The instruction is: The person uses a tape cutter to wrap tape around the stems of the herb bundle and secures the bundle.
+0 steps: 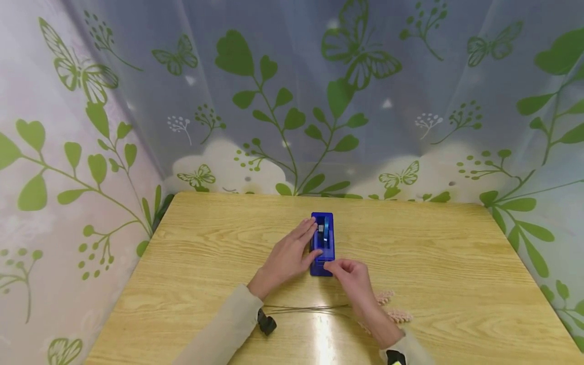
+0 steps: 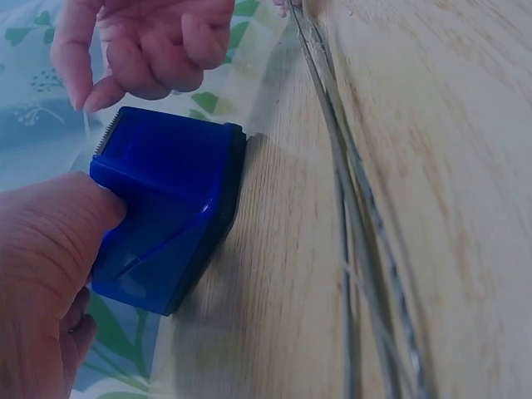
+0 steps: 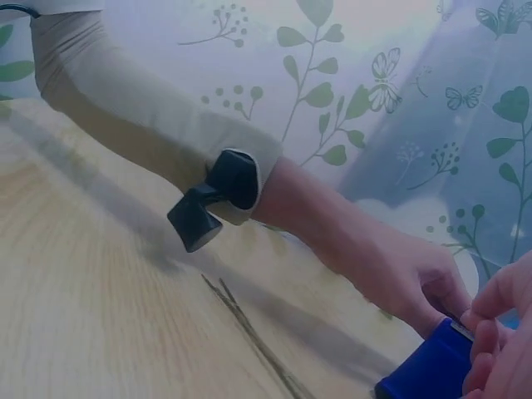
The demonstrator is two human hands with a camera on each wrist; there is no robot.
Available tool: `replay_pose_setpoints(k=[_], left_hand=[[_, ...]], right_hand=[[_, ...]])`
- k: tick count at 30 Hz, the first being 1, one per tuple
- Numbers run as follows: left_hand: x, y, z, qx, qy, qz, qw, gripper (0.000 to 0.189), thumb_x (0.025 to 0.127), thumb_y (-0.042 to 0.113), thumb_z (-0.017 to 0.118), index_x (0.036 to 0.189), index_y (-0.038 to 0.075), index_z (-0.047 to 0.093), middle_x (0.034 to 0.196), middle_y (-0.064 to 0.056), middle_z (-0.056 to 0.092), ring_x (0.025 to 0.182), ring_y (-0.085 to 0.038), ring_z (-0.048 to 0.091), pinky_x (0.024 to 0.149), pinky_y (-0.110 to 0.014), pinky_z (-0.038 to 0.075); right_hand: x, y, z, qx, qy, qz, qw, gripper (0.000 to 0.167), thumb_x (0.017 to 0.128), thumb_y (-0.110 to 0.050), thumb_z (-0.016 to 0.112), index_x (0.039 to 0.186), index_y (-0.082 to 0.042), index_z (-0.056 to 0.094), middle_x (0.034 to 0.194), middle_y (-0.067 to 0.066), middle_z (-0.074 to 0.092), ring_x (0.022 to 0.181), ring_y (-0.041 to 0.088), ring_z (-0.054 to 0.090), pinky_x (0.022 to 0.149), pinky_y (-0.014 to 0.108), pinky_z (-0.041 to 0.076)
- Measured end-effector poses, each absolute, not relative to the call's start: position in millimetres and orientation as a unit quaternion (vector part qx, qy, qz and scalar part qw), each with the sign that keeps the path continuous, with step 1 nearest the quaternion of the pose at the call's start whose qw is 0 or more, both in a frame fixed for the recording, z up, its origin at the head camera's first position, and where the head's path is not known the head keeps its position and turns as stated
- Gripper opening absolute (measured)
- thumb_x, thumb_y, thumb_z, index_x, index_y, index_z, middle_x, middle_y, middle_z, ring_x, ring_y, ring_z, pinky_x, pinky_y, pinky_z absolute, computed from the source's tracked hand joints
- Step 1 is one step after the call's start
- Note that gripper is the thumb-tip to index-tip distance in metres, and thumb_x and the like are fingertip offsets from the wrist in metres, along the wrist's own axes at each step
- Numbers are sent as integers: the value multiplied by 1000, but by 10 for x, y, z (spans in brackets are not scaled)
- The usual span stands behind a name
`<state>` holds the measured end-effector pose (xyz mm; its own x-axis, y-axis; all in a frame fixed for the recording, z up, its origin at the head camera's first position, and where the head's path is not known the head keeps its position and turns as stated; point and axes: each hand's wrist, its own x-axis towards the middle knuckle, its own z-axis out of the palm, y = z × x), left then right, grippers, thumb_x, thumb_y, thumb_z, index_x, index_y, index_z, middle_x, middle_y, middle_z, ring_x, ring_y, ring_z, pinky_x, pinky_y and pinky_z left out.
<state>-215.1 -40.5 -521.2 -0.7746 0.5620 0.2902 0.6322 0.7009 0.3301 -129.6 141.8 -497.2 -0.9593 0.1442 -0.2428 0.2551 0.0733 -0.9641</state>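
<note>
A blue tape dispenser (image 1: pixel 322 269) stands on the wooden table with its serrated cutter edge facing the person. My left hand (image 1: pixel 288 254) grips it from the left, fingers along its far side and thumb near the front. At the cutter end, my right hand (image 1: pixel 353 280) pinches between thumb and forefinger. In the left wrist view a faint clear strip of tape (image 2: pixel 86 123) shows below the fingertips of the right hand (image 2: pixel 150 50), beside the cutter. The tape roll (image 1: pixel 326 230) sits inside the dispenser, partly visible from above.
Thin stems (image 1: pixel 310 308) lie across the wooden table (image 1: pixel 205 243) between the forearms and the dispenser. Their pink flower heads (image 1: pixel 399 317) lie partly under the right wrist. Patterned curtains (image 1: pixel 292 101) hang behind the table and at its sides.
</note>
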Motion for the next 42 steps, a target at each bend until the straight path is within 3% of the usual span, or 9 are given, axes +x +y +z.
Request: replay_pose_setpoints(k=[5,8,25,42], left_hand=[[-2149,-397,-5194,-322,-921,-206,81,69,104,42,64,157,2,44,167,-12,36,154,-28,33,122,-38,34],[-2148,-394,-5193,-321,-921,-205,81,69,104,43,64,157,3,44,166,-12,36,154,-28,34,122,-39,35],[-2136,-399,-5181,-318,-921,-209,80,70,104,43,63,157,3,43,167,-11,36,154,-27,34,121,-39,35],[-2124,-381,-5174,-311,-923,-215,77,69,103,43,65,157,4,44,168,-10,34,154,-26,33,121,-40,36]], right_hand=[[-1226,1395,-4978,141,712,-686,53,28,93,-15,74,71,-5,59,59,-8,40,53,8,34,50,22,28],[-1187,1394,-4975,141,707,-691,57,30,93,-15,73,70,-7,56,57,-8,38,50,7,31,47,22,26],[-1078,1402,-4991,118,718,-685,36,23,93,-11,72,76,-3,60,58,-4,41,51,9,35,49,22,29],[-960,1397,-4948,142,714,-682,72,20,94,-15,71,80,-5,61,63,-3,46,54,8,36,49,22,29]])
